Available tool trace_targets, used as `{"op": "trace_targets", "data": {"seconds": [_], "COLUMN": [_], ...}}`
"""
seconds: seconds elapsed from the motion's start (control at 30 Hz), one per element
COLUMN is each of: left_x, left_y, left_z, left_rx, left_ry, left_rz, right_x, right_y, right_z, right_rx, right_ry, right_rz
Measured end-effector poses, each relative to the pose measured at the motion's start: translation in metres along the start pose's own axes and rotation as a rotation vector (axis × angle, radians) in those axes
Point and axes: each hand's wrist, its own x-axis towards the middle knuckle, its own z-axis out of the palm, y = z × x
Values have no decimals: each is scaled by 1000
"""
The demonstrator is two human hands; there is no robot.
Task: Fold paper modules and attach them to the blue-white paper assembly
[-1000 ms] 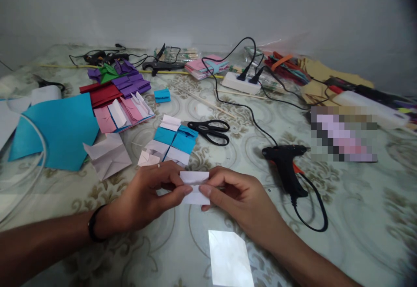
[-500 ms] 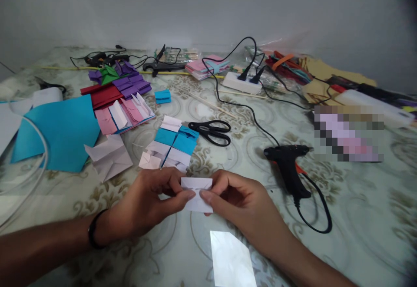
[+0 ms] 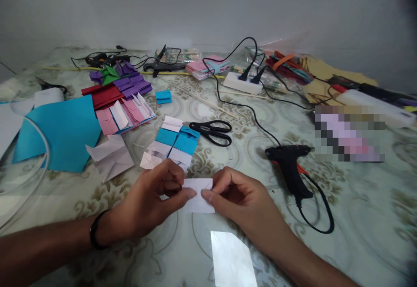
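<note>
A small folded white paper (image 3: 198, 200) is held up over the table between my two hands. My left hand (image 3: 159, 202) pinches its left edge, thumb on the front face. On the right edge, my right hand (image 3: 239, 200) grips it the same way, thumb in front and fingers behind. Faint creases cross the paper's face. Just beyond the hands lie folded white and blue paper pieces (image 3: 185, 141). Nearer to me, a bright white shape (image 3: 233, 258) shows on the tabletop; whether it is paper or reflected light I cannot tell.
Black scissors (image 3: 216, 133) lie behind the hands. A corded black glue gun (image 3: 293, 169) rests at right. To the left are a blue sheet (image 3: 61, 133), a creased white paper (image 3: 112, 159) and colored folded papers (image 3: 125, 113). A white power strip (image 3: 243, 84) stands behind.
My left hand's index finger has risen a little at the paper's upper left corner. The fold line across the paper's front looks flatter now. Both hands still hold it.
</note>
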Motion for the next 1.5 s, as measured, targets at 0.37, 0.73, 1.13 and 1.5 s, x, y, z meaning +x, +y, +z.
{"op": "trace_targets", "data": {"seconds": [0.37, 0.73, 1.13, 1.5], "left_x": [5, 8, 10, 9], "left_y": [9, 18, 12, 10], "left_z": [0, -6, -13, -11], "left_rx": [-117, 40, -82, -112], "left_ry": [-205, -332, -391, -398], "left_rz": [-326, -335, -374, -420], "right_x": [-2, -4, -6, -6], "right_y": [-2, -1, -6, -4], "right_z": [1, 0, -2, -1], "right_rx": [78, -82, -286, -325], "right_ry": [-30, -187, -188, -182], "right_rz": [17, 78, 64, 3]}}
